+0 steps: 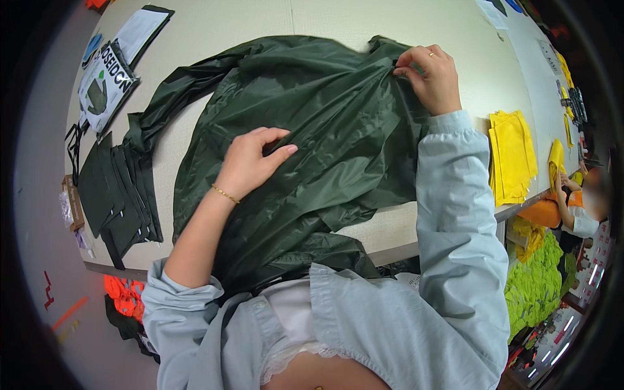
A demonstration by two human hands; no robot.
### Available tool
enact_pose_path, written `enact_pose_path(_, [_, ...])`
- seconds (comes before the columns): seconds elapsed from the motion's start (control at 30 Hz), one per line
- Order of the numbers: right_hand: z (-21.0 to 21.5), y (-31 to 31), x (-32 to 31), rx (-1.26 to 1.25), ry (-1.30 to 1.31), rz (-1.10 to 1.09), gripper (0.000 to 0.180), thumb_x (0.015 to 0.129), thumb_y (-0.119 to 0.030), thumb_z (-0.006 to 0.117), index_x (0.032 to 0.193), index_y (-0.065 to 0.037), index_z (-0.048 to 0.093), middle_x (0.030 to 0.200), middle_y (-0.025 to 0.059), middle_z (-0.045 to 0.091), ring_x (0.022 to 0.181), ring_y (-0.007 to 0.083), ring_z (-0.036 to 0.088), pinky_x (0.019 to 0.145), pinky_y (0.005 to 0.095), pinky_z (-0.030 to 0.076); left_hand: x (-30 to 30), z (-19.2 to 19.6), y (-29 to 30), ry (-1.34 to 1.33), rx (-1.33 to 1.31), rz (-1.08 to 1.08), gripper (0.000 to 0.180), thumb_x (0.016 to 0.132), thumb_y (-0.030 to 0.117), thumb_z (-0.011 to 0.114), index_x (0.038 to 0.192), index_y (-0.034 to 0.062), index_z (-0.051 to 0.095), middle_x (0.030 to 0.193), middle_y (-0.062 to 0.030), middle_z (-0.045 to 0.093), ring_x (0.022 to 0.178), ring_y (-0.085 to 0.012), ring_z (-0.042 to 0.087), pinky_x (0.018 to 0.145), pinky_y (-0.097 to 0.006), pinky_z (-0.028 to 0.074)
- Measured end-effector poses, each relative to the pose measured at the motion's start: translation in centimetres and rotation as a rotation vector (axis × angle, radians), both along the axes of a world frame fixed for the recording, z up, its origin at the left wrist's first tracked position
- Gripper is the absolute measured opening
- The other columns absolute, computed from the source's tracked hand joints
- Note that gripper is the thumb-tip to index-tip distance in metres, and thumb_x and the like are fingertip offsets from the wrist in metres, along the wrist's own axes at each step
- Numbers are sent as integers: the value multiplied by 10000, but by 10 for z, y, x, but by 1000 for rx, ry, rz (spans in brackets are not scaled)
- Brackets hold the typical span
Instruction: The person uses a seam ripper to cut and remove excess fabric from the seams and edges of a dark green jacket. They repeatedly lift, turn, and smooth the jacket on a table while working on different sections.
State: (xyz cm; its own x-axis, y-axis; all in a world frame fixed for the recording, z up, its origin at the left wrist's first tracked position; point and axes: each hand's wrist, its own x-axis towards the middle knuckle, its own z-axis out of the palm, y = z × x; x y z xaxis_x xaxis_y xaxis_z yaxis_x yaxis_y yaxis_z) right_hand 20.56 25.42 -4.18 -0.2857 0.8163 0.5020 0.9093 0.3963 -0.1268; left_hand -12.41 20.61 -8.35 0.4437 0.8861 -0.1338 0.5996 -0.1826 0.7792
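Observation:
A dark green rain jacket (286,84) lies spread over the table and hangs over its near edge toward me. One of its sleeves stretches out to the left. My right hand (432,75) pinches the jacket's fabric near its far right end, and creases run from the pinch down to the left. On the middle of the jacket rests my left hand (250,159), thumb and fingers apart, touching the cloth without gripping it.
Dark green cut pieces (123,195) are stacked at the left, beside a printed plastic package (105,88). Folded yellow fabric (511,156) sits at the right edge of the cream table (338,16). Beyond it, another person (578,208) is near lime-green garments (536,279).

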Motion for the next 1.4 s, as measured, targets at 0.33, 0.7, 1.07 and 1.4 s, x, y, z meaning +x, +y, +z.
enact_pose_path(0.33, [-27, -76, -118, -100, 94, 406, 230, 662, -154, 718, 876, -127, 636, 894, -5, 578, 895, 205, 543, 909, 439, 389, 5, -25, -15, -561, -395, 223, 125, 900, 108, 532, 941, 2, 585, 758, 27, 573, 674, -28, 451, 604, -202, 371])
enact_pose_path(0.7, [-32, -84, -124, 22, 263, 223, 173, 629, -116, 734, 741, -120, 602, 823, -17, 565, 826, 204, 529, 893, 438, 381, 15, 8, -30, -554, -267, 223, 151, 862, 60, 586, 964, -40, 632, 769, 9, 632, 684, -26, 504, 618, -185, 408])
enact_pose_path(1.07, [-21, -76, -124, -88, 296, 211, 135, 644, -139, 721, 681, -117, 593, 740, -20, 561, 793, 195, 532, 851, 402, 386, 11, 0, -26, -451, -108, 163, 130, 849, 43, 601, 940, -38, 646, 763, 8, 638, 693, -26, 510, 620, -190, 421])
enact_pose_path(1.4, [-31, -67, -123, -31, 137, 154, 122, 672, -161, 698, 722, -126, 593, 793, -2, 572, 848, 221, 537, 834, 406, 389, -15, 13, -22, -252, -83, 102, 394, 801, 112, 662, 1174, 35, 561, 1086, -63, 616, 898, -136, 569, 788, -264, 464])
